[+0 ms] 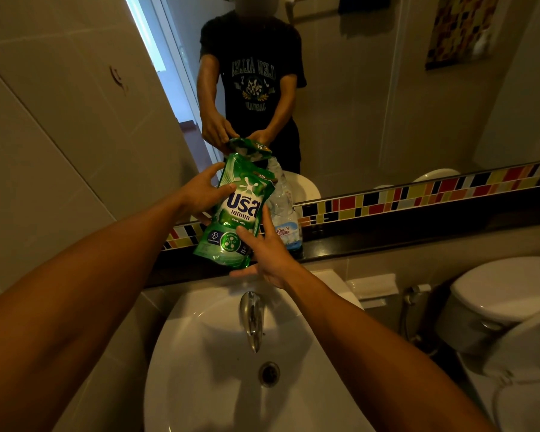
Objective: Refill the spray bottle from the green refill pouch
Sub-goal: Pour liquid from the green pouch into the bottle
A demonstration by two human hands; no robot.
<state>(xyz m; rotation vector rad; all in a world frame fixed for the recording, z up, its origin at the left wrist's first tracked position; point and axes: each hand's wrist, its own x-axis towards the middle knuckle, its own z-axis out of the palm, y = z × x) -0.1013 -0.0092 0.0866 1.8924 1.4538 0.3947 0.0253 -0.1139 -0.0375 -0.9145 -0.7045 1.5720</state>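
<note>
The left hand's fingers (228,187) are curled onto the upper left edge of the glossy green plastic refill pouch (236,213), thumb across its printed front, so this left hand (200,196) is clamped on the pouch and carries it upright above the dark stone ledge (387,241) that runs under the mirror (387,88). The right hand's fingers (267,218) are spread and only lightly touch the pouch's lower right side, the palm open beneath its bottom corner; this right hand (270,254) seems to steady or support rather than grip. Just behind the pouch, near the ledge's left part and close to the strip of coloured mosaic tiles (418,194), stands a clear plastic bottle with a pale blue label (286,213); its top is hidden by the pouch, so whether a spray head is on it cannot be told. Holding the pouch upright likely keeps liquid from spilling; its top looks crumpled, perhaps already torn. Below lie the white ceramic basin (200,369) and chrome tap (251,319), a sensible place for drips.
</note>
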